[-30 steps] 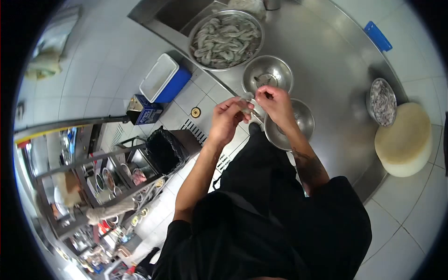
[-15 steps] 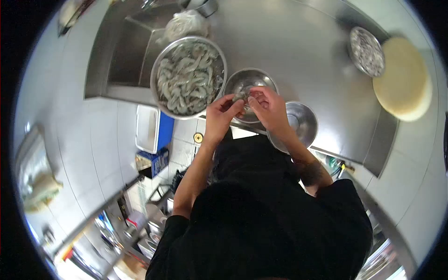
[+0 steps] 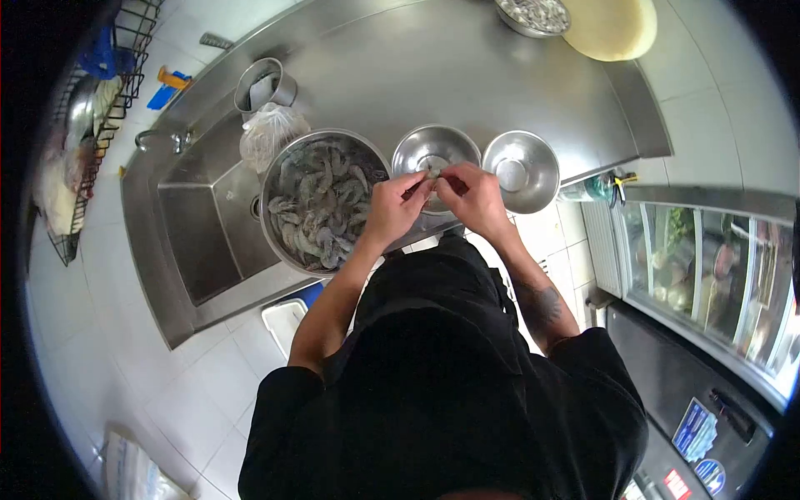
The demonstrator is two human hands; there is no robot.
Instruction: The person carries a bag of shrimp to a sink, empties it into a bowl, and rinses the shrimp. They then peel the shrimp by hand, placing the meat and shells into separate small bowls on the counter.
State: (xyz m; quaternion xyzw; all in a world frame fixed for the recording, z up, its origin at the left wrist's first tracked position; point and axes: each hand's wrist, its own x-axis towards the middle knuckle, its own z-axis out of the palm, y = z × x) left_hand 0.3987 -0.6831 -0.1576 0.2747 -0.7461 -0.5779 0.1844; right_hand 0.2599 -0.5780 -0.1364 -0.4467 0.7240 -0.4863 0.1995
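One shrimp (image 3: 432, 173) is in work between my hands, left (image 3: 392, 212) and right (image 3: 477, 200), both pinched nearly closed on it over the middle bowl (image 3: 408, 152). At 9 o'clock, a large bowl (image 3: 264, 204) holds a heap of grey shrimp (image 3: 321, 200), so I judge much remains. At 1 o'clock, a far bowl (image 3: 533, 32) of pale pieces suggests a finished portion. At 3 o'clock, a steel bowl (image 3: 543, 158) shows bare walls on the tabletop (image 3: 433, 71).

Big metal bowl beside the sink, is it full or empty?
Far from empty: grey shrimp lie heaped across the big metal bowl. How close to brimful it is, I can't tell from above.
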